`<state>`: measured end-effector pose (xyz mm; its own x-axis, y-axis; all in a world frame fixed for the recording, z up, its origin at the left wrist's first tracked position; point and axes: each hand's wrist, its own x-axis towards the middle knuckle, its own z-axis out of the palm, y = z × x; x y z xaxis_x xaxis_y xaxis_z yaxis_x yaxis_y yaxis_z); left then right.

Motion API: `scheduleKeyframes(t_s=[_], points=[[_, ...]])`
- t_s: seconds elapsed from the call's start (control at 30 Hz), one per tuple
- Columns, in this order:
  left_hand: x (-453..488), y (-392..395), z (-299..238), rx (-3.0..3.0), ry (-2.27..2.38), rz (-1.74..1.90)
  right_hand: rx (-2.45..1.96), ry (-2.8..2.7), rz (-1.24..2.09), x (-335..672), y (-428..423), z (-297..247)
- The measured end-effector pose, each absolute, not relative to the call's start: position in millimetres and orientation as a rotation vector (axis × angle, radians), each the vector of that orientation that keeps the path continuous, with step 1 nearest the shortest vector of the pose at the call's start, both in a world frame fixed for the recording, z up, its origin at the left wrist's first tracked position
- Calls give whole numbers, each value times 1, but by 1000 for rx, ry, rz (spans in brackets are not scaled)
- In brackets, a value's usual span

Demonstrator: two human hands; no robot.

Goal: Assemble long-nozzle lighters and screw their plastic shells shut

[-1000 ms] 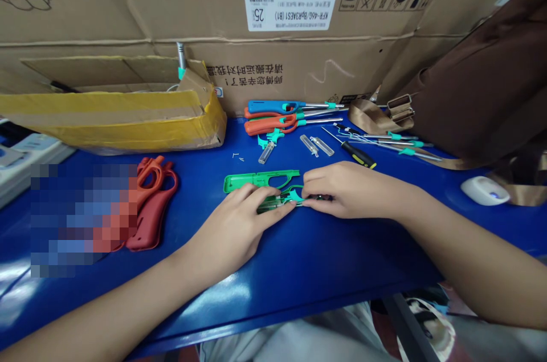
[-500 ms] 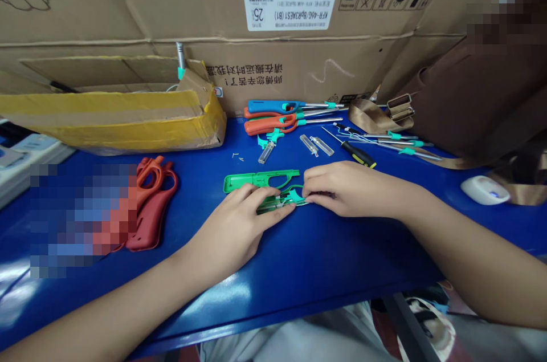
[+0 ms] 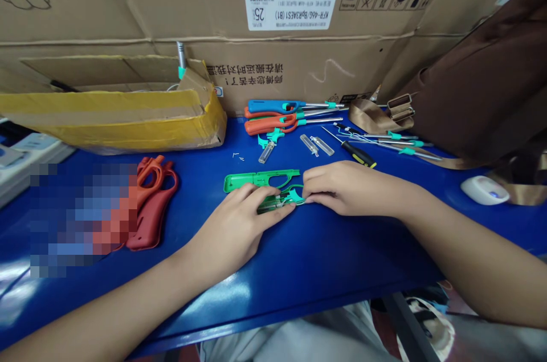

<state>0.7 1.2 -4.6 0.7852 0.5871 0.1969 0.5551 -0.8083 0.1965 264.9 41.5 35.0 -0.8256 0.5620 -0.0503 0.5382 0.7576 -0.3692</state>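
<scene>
My left hand [image 3: 239, 222] is closed around the handle end of an open green lighter half-shell [image 3: 273, 202], pressing it to the table with thumb and fingers. A clear fuel tank and thin wires lie inside the shell, partly covered by my fingers. A teal trigger [image 3: 294, 196] sits in it near the finger loop. At the shell's right end, my right hand [image 3: 333, 188] pinches with thumb and fingertips; the part between them is mostly hidden. Just behind lies the matching green shell half [image 3: 250, 179], its hollow side up.
Assembled long-nosed lighters [image 3: 273, 123], clear tanks [image 3: 316, 146], a screwdriver [image 3: 358, 154] and metal tubes with wires [image 3: 405, 142] lie behind my hands. Red shells [image 3: 149, 219] are at left, below a taped carton [image 3: 171, 122]. A white device [image 3: 485, 190] is at right.
</scene>
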Motion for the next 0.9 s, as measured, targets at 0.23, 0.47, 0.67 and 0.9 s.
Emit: scheduleKeyframes(t_s=[0.23, 0.47, 0.67, 0.9], points=[[1, 3, -4, 2861, 933, 368, -939, -2932, 441, 263, 39, 34], [1, 3, -4, 2864, 944, 362, -914, -2949, 405, 264, 40, 33], [2, 2, -4, 2863, 948, 358, -885, -2950, 372, 264, 40, 32], [2, 2, -4, 2873, 937, 366, -831, -2955, 313, 262, 39, 29]])
